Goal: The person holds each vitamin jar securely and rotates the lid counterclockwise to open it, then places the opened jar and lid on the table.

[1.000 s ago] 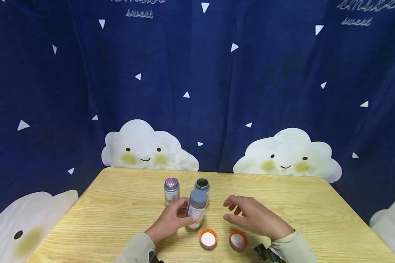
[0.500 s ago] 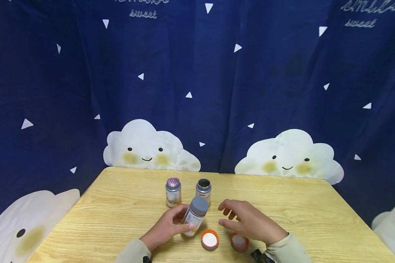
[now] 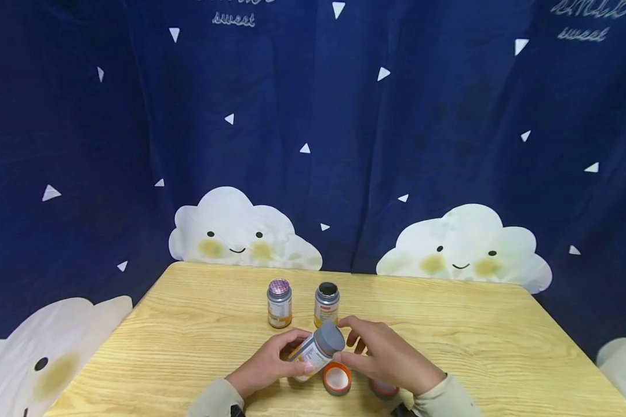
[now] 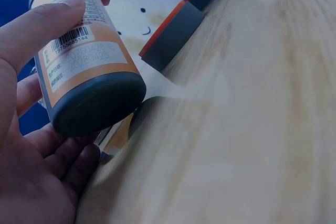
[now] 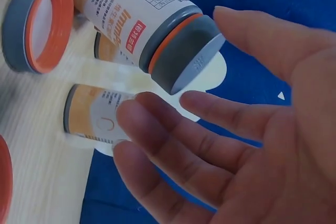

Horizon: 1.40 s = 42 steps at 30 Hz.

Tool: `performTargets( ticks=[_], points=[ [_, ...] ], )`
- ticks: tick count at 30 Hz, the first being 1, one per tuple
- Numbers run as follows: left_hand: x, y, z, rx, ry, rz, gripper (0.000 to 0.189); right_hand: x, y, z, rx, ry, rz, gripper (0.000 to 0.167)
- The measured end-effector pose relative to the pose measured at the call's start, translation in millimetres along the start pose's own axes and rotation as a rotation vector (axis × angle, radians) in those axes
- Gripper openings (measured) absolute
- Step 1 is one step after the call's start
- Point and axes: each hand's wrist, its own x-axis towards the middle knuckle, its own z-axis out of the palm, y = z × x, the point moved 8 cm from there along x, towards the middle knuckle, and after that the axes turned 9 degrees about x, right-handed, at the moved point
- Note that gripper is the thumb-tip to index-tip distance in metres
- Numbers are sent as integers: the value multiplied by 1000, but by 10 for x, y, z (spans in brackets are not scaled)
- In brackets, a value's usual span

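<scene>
Room type unclear, tabletop setup, wooden table [image 3: 448,330], navy cloud-print curtain [image 3: 271,75] behind

1. I saw a bottle [image 3: 312,355] tipped well over in the left hand [image 3: 268,362], its top slanting towards the right hand [image 3: 383,354].
2. Its label [image 5: 126,14] was white and orange, printed with small text, and a barcode sat above the dark base [image 4: 100,108].
3. The grey cap [image 3: 330,337] was on, an orange ring showing underneath it.

Light wood-grained table [image 3: 214,324], two uncapped bottles [image 3: 279,308] standing upright, two upturned orange-lined caps [image 3: 337,379] nearer
</scene>
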Motion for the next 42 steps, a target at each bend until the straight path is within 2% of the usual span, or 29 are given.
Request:
performTargets(
  ticks=[6,14,20,26,32,38,42],
  points=[
    [-1,37,60,-63,-52,13,44,9,-33,29,-2,25,-45,45],
    [-40,39,71,-74,-78,-15,46,19,-55,57,-12,43,-58,39],
    [-41,27,51,-22,-70,-4,52,28,-26,35,-34,99,17,33],
    [-32,6,34,32,-45,1,56,21,31,15,-75,161,90,36],
    [-40,-9,30,84,-16,-8,59,15,81,27,-55,156,149,40],
    [-38,-33,9,61,16,-55,65,6,131,9,-50,162,203,41],
    [-38,-35,8,68,19,-43,62,9,156,8,-37,157,219,41]
  ],
)
